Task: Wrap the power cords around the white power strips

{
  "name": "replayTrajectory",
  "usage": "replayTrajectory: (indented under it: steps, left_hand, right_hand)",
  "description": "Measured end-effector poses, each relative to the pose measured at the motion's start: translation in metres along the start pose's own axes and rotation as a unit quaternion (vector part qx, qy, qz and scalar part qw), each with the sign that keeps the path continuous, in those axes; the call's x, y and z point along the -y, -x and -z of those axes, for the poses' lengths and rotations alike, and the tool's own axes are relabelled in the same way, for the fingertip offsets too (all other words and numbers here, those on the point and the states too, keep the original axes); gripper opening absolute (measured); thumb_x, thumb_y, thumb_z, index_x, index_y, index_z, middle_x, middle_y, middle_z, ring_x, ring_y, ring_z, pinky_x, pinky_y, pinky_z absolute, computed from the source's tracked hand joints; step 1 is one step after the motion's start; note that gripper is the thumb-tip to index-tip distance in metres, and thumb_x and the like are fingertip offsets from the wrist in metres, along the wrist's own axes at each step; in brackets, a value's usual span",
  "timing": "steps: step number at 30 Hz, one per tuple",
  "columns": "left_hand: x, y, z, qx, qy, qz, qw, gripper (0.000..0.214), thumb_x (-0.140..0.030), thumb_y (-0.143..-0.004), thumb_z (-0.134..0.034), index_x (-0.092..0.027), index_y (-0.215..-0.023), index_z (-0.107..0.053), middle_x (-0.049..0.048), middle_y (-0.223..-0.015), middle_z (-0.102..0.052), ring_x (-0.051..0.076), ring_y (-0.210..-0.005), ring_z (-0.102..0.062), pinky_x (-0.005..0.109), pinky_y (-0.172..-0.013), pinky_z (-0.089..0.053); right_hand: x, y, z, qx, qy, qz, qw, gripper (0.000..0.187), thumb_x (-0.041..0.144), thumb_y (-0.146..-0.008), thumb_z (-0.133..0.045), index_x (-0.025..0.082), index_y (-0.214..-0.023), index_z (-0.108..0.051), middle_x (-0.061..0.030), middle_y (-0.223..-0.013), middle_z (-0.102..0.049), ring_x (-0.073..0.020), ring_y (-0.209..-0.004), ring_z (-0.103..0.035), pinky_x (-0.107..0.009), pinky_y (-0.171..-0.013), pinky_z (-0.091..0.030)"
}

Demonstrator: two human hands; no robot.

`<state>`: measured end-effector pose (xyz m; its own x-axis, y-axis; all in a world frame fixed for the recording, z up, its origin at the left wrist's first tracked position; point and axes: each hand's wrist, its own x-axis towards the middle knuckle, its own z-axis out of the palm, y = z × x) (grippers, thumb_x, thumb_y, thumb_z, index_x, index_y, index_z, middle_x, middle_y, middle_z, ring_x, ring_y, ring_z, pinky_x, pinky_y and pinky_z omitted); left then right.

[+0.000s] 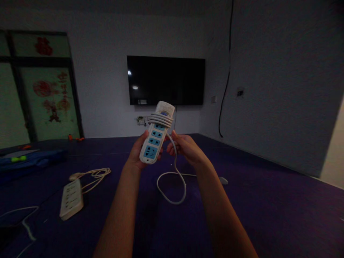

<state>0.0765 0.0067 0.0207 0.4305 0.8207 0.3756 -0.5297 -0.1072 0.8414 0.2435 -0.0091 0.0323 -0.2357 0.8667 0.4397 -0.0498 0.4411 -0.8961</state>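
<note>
My left hand (pixel 138 150) is closed around the lower part of a white power strip (pixel 153 141) with blue sockets, held up and tilted in front of me. Several turns of its white cord (pixel 162 120) are wound around the upper part of the strip. To the right, my right hand (pixel 184 147) pinches the cord close to the strip's side. From there the cord hangs down to the dark purple surface and makes a loose loop (pixel 172 203). Its far end passes behind my right forearm, and a white plug (pixel 223 180) lies just beyond it.
A second white power strip (pixel 72 199) lies at the left with its cord (pixel 100 175) in loose loops. Farther left are a thin white cable (pixel 27 224) and a blue cloth item (pixel 34 157). A television (pixel 166 80) hangs on the far wall; a black cable (pixel 225 89) runs down the right wall.
</note>
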Motion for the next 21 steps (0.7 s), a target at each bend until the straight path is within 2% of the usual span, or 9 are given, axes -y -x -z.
replayTrajectory:
  steps: [3, 5, 7, 9, 13, 21]
  left_hand:
    - [-0.006, 0.001, 0.009, 0.021, 0.025, -0.043, 0.999, 0.045, -0.051, -0.082, -0.049, -0.009, -0.096, -0.06, 0.0093, -0.077, -0.069, 0.017, -0.055, -0.063, 0.026, -0.041, -0.051]
    - [-0.009, 0.003, 0.016, 0.027, 0.037, -0.057, 0.997, 0.045, -0.05, -0.083, -0.049, -0.009, -0.1, -0.06, 0.0099, -0.081, -0.069, 0.017, -0.057, -0.064, 0.026, -0.041, -0.052]
    - [-0.012, 0.005, 0.024, 0.023, 0.049, -0.063, 0.997, 0.047, -0.051, -0.084, -0.048, -0.01, -0.105, -0.058, 0.0102, -0.083, -0.07, 0.017, -0.057, -0.064, 0.027, -0.042, -0.052]
    - [-0.015, 0.009, 0.031, 0.008, 0.056, -0.065, 0.996, 0.047, -0.051, -0.085, -0.046, -0.011, -0.107, -0.057, 0.0099, -0.082, -0.07, 0.017, -0.057, -0.064, 0.026, -0.042, -0.052]
    - [-0.018, 0.013, 0.039, -0.016, 0.045, -0.054, 0.997, 0.042, -0.049, -0.086, -0.044, -0.012, -0.102, -0.058, 0.0096, -0.082, -0.07, 0.017, -0.055, -0.063, 0.027, -0.041, -0.051]
    - [-0.011, 0.006, 0.034, 0.037, 0.029, -0.033, 0.998, 0.043, -0.05, -0.083, -0.049, -0.011, -0.1, -0.06, 0.0111, -0.084, -0.07, 0.018, -0.057, -0.064, 0.028, -0.043, -0.053]
  right_hand:
    - [-0.004, 0.0, 0.001, 0.058, 0.026, -0.053, 0.997, 0.046, 0.054, -0.086, -0.047, 0.013, -0.075, -0.063, -0.002, -0.052, -0.062, -0.0089, -0.044, -0.055, -0.02, -0.047, -0.042]
    - [-0.009, -0.001, 0.003, 0.12, 0.071, -0.089, 0.986, 0.043, 0.049, -0.087, -0.049, 0.013, -0.068, -0.062, -0.0023, -0.049, -0.061, -0.0085, -0.042, -0.053, -0.019, -0.044, -0.04]
    - [-0.012, -0.002, 0.006, 0.149, 0.101, -0.094, 0.979, 0.041, 0.044, -0.086, -0.053, 0.013, -0.06, -0.06, -0.0007, -0.043, -0.056, -0.007, -0.038, -0.048, -0.018, -0.041, -0.035]
    - [-0.013, -0.003, 0.007, 0.115, 0.088, -0.066, 0.987, 0.04, 0.042, -0.086, -0.052, 0.015, -0.057, -0.056, 0.0039, -0.037, -0.047, -0.0047, -0.032, -0.037, -0.018, -0.036, -0.026]
    - [-0.006, -0.004, 0.004, -0.007, 0.014, -0.009, 1.0, 0.038, 0.042, -0.087, -0.048, 0.016, -0.059, -0.051, 0.0107, -0.033, -0.03, -0.003, -0.029, -0.019, -0.018, -0.034, -0.013]
    - [0.001, -0.005, 0.0, -0.156, -0.052, 0.092, 0.982, 0.039, 0.051, -0.079, -0.056, 0.017, -0.061, -0.05, 0.0107, -0.035, -0.03, -0.0031, -0.032, -0.019, -0.02, -0.036, -0.01]
